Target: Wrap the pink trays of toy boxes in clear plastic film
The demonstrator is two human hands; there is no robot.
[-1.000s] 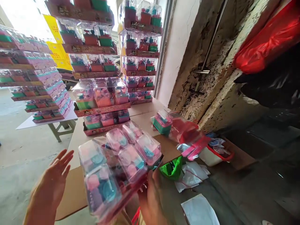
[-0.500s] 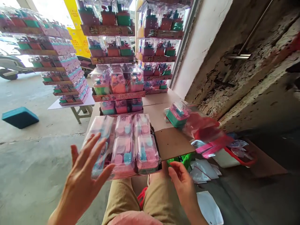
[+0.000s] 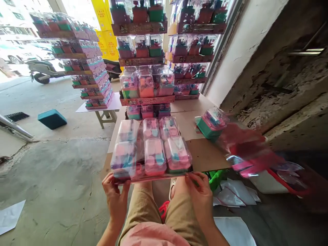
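Observation:
A shallow display tray of clear-lidded pink and teal toy boxes (image 3: pixel 155 155) lies in front of me at the table's near edge, under loose clear plastic wrap (image 3: pixel 153 178). At its near left corner, my left hand (image 3: pixel 115 196) is closed, fingers and thumb on the wrap's edge. My right hand (image 3: pixel 201 193) pinches the wrap at the near right corner. Whether either hand also grips the tray's rim is hidden. A single box with a green base and pink lid (image 3: pixel 211 124) stands to the right of the tray.
Stacked trays of wrapped boxes (image 3: pixel 147 100) rise behind the tray, and another stack (image 3: pixel 93 77) stands on a side table to the left. Red and pink plastic bags (image 3: pixel 248 150) hang at the table's right edge. A blue block (image 3: pixel 52 119) lies on the floor.
My left hand has come down from above the tray's left side to its near left corner and closed there. My right hand has moved to the near right corner. The view has shifted left.

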